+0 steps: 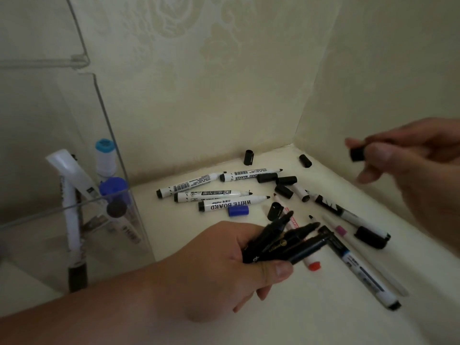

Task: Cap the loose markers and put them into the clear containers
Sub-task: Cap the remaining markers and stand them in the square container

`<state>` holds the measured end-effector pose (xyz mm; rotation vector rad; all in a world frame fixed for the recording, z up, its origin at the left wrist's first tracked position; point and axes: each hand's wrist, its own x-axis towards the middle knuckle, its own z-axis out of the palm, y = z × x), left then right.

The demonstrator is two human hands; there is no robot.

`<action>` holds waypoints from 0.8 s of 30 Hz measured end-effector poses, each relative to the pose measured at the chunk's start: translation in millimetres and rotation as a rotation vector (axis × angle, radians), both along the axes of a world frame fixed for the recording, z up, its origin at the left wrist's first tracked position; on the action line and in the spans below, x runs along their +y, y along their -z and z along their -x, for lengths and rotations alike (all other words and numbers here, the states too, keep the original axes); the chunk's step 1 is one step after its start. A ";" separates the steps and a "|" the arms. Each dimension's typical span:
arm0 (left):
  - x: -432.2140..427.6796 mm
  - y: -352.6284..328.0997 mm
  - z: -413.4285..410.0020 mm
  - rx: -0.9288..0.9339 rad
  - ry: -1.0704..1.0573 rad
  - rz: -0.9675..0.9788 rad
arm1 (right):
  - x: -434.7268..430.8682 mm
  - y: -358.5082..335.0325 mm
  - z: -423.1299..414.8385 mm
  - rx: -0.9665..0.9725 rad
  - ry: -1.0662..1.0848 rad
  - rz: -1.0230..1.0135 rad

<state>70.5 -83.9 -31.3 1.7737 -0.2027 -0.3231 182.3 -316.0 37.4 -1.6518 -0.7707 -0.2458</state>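
The left hand [224, 265] and its bare forearm [112, 302] fill the lower left of the frame. The right hand [418, 170], bare and blurred, shows at the right edge. Both thumbnails are short.

One blue cap [238, 210]. Six loose black caps [248, 157] lie behind and to the right of the blue cap; a seventh is held far to its right. Four white markers [234, 204] lie just behind it. Three black markers [286, 241] are bunched just in front. Five other markers [361, 272] lie to its right. Two clear containers [37, 217] stand to its left.
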 end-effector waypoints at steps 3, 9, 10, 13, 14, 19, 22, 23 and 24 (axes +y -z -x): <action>-1.3 -2.3 -1.3 0.021 0.012 -0.001 | -3.7 1.4 -2.5 0.025 -0.079 -0.055; -6.0 -8.9 -1.4 0.041 0.023 -0.046 | 13.2 17.4 16.1 -0.030 -0.303 0.112; -6.6 -10.4 -0.3 0.051 0.016 -0.045 | 12.4 18.1 15.1 -0.019 -0.324 0.131; -7.3 -10.6 0.0 0.055 0.009 -0.030 | 9.7 19.3 12.9 -0.009 -0.326 0.156; -7.6 -11.3 0.8 0.061 0.008 -0.036 | 9.8 19.7 13.3 -0.022 -0.326 0.165; -8.6 -14.7 1.5 0.056 0.006 -0.052 | 9.8 18.5 13.1 -0.085 -0.292 0.215; -9.3 -15.0 1.4 0.055 0.008 -0.051 | 11.3 18.6 16.1 -0.091 -0.286 0.247; -9.4 -15.0 1.3 0.057 0.007 -0.046 | 12.8 19.5 17.8 -0.078 -0.294 0.259; -9.8 -15.5 1.3 0.061 0.007 -0.051 | 14.4 20.8 19.2 -0.069 -0.303 0.278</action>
